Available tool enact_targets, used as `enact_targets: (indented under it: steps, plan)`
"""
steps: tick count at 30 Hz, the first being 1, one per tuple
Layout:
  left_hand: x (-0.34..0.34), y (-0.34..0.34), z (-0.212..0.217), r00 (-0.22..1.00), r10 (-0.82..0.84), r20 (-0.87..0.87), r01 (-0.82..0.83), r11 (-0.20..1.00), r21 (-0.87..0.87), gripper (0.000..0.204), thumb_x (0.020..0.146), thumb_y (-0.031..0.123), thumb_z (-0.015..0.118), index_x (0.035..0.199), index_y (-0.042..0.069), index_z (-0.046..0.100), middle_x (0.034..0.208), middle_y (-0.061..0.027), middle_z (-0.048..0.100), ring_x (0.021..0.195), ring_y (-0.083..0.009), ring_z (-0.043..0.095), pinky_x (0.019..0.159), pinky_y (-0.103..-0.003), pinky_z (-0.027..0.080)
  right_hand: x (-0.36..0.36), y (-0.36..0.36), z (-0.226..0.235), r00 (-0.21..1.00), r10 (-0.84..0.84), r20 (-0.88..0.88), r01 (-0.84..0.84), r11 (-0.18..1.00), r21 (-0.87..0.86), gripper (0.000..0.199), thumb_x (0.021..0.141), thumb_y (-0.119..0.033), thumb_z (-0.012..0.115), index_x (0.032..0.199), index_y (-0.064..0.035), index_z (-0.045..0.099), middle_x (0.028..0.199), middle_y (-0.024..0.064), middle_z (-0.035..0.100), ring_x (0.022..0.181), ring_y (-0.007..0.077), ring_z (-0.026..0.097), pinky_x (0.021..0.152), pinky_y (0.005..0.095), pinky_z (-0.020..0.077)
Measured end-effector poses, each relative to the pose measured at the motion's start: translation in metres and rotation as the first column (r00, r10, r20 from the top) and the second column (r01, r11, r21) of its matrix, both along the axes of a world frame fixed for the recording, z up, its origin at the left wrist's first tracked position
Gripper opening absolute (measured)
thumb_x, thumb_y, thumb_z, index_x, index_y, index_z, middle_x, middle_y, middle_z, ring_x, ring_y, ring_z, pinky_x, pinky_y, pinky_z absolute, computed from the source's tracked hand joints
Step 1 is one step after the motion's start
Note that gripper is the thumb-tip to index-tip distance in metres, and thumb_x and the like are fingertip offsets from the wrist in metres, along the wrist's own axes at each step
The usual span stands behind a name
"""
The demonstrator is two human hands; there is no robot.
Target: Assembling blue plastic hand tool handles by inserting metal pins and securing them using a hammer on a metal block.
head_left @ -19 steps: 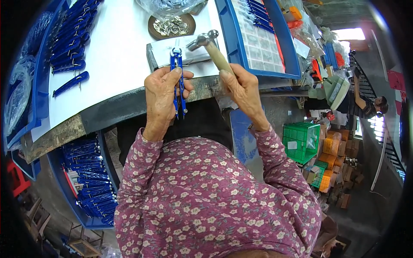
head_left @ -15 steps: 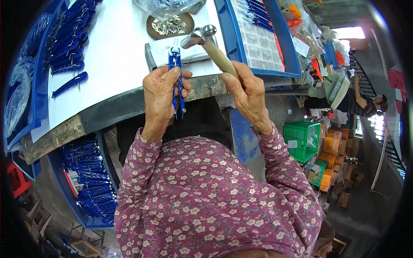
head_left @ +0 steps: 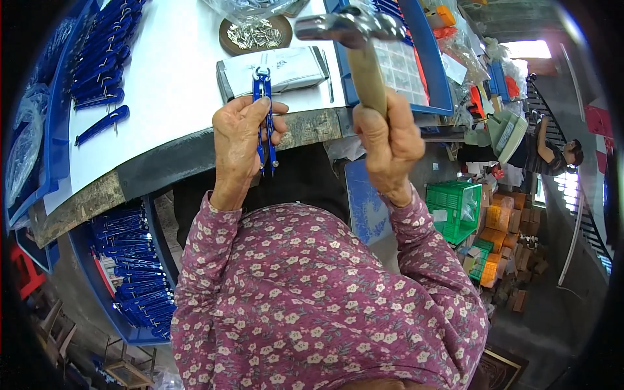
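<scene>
My left hand [head_left: 237,138] pinches a slim blue two-legged compass [head_left: 262,123] between thumb and fingers. Its silver hinge end lies on the near side of a flat metal block [head_left: 296,70], and its legs hang toward me past the table edge. My right hand [head_left: 391,140] is wrapped round the pale wooden handle of a hammer [head_left: 367,77]. The shiny hammer head is raised, to the right of the compass and clear of it, slightly blurred.
Small metal pins fill a round brown dish [head_left: 255,36] behind the block. Blue compasses [head_left: 104,65] lie piled at left; more fill a blue bin [head_left: 133,273] below. A blue tray [head_left: 403,112] stands at right. Farther off, a person [head_left: 546,153] is beside stacked boxes.
My right hand has lifted the hammer up and to the right, away from the compass hinge. My left hand has hardly moved and still grips the compass.
</scene>
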State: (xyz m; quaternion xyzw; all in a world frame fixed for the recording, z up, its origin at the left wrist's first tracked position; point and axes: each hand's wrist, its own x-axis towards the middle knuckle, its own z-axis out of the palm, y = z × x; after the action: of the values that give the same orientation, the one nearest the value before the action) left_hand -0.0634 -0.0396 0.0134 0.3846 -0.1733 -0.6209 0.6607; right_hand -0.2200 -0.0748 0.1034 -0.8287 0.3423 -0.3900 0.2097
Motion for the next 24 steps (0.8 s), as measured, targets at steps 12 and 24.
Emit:
enact_targets:
  steps: [12, 24]
  plan:
    - [0.001, 0.002, 0.002, 0.999, -0.014, 0.037, 0.014, 1.000, 0.009, 0.023, 0.087, 0.013, 0.052, 0.085, -0.010, 0.054, 0.071, -0.0145, 0.060, 0.047, -0.0100, 0.052, 0.042, -0.018, 0.044, -0.002, 0.004, 0.011, 0.999, -0.027, 0.038, 0.026, 0.999, 0.047, 0.015, 0.086, -0.008, 0.053, 0.097, 0.0009, 0.055, 0.060, 0.0016, 0.049, 0.050, 0.0071, 0.043, 0.045, 0.0223, 0.0346]
    - [0.003, 0.001, 0.000, 1.000, -0.006, 0.028, 0.006, 1.000, 0.000, 0.022, 0.087, 0.012, 0.052, 0.087, -0.010, 0.053, 0.076, -0.0158, 0.061, 0.049, -0.0102, 0.053, 0.042, -0.019, 0.044, -0.006, -0.004, 0.012, 0.995, 0.003, -0.100, -0.008, 0.999, -0.048, 0.013, 0.086, -0.010, 0.055, 0.093, 0.0003, 0.057, 0.062, -0.0028, 0.049, 0.053, 0.0033, 0.043, 0.047, 0.0193, 0.0351]
